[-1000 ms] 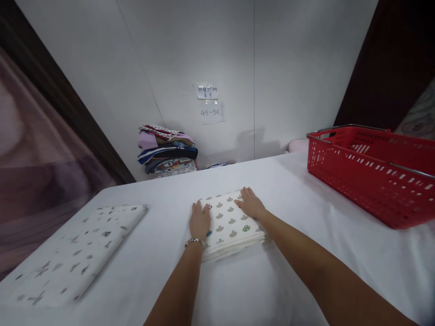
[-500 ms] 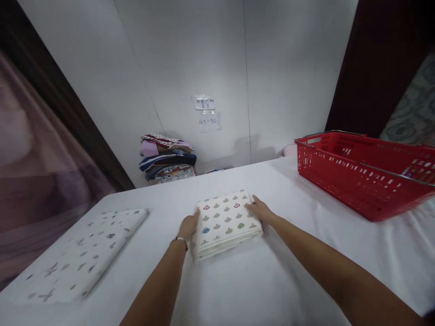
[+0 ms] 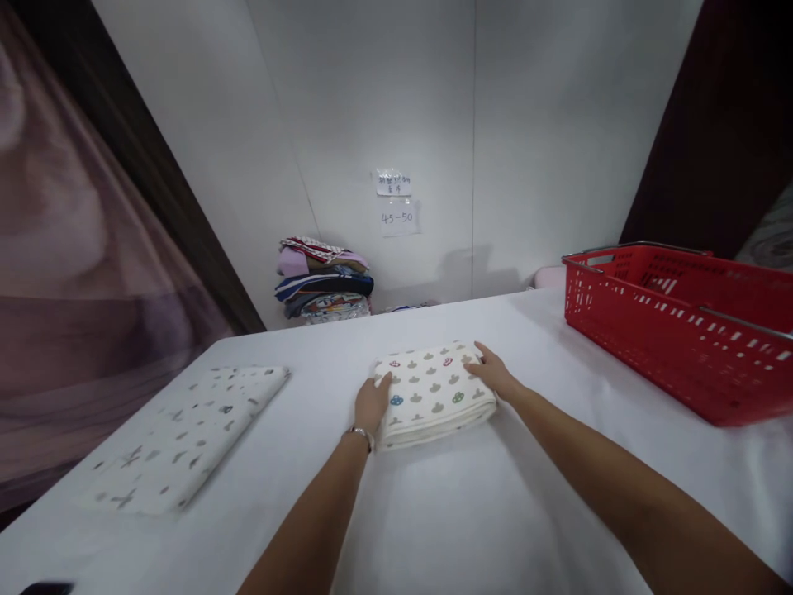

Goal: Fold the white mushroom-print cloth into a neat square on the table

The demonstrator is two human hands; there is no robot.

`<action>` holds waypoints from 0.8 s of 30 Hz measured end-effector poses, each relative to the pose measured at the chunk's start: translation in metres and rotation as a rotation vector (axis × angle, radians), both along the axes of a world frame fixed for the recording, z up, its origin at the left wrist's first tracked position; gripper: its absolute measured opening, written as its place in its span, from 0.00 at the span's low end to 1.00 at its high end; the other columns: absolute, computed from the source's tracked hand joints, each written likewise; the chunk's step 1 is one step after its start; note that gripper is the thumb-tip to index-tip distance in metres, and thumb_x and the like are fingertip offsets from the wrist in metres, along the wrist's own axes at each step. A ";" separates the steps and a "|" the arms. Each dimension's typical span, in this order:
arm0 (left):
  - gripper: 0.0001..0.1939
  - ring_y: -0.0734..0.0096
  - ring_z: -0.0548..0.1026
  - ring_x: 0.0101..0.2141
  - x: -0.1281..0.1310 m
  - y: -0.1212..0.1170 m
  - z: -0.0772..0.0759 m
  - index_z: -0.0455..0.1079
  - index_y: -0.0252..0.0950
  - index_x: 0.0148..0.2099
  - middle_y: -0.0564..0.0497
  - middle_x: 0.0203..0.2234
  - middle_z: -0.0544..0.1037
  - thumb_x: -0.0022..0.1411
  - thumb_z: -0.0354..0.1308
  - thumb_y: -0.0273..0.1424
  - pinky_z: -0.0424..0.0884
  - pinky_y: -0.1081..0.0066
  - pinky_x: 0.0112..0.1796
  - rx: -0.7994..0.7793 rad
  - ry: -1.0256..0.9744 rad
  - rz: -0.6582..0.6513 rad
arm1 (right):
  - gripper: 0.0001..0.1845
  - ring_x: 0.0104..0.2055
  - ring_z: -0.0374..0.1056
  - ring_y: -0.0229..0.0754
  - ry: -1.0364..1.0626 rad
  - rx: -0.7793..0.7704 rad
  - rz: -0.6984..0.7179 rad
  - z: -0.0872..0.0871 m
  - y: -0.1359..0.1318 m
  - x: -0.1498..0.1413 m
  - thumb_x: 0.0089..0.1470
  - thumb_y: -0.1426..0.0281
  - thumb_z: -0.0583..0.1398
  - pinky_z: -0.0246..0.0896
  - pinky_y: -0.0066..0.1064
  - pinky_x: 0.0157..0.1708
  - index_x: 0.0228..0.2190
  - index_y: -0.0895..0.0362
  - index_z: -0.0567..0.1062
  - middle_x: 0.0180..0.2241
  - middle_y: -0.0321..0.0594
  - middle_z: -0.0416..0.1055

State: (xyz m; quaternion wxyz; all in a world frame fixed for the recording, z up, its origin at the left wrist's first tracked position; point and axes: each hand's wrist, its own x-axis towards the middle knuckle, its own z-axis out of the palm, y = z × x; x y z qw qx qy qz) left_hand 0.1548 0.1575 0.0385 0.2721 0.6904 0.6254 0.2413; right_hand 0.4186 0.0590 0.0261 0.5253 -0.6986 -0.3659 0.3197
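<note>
On the white-covered tabletop, a rectangular white folded cloth, printed grey with 4 coloured mushrooms, is touched by the left hand at 9 o'clock, grip indiscernible, and spread right hand at 2.

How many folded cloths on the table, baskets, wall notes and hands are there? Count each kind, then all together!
Folded cloths: 2
Baskets: 1
Wall notes: 2
Hands: 2
Total: 7

On the pale wall I can read "45-50" on the lower paper; handwritten characters on the upper paper are too small to make out.
</note>
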 end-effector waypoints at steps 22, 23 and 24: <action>0.38 0.57 0.69 0.50 0.009 -0.047 -0.005 0.57 0.30 0.59 0.38 0.53 0.68 0.49 0.62 0.42 0.65 0.69 0.43 -0.207 -0.128 -0.062 | 0.48 0.42 0.68 0.50 -0.037 -0.251 -0.019 0.002 -0.053 0.017 0.42 0.57 0.63 0.66 0.34 0.31 0.61 0.57 0.52 0.56 0.55 0.60; 0.38 0.58 0.70 0.49 0.008 -0.052 -0.006 0.57 0.31 0.58 0.38 0.53 0.69 0.49 0.62 0.42 0.65 0.69 0.44 -0.200 -0.140 -0.056 | 0.48 0.41 0.69 0.49 -0.041 -0.250 -0.015 0.001 -0.058 0.015 0.43 0.57 0.63 0.66 0.33 0.30 0.61 0.56 0.52 0.54 0.54 0.61; 0.37 0.58 0.70 0.49 0.006 -0.056 -0.007 0.58 0.31 0.58 0.38 0.52 0.69 0.49 0.62 0.41 0.65 0.69 0.44 -0.198 -0.149 -0.051 | 0.47 0.40 0.69 0.48 -0.055 -0.251 -0.007 -0.001 -0.063 0.014 0.43 0.57 0.63 0.66 0.33 0.30 0.61 0.56 0.52 0.53 0.54 0.63</action>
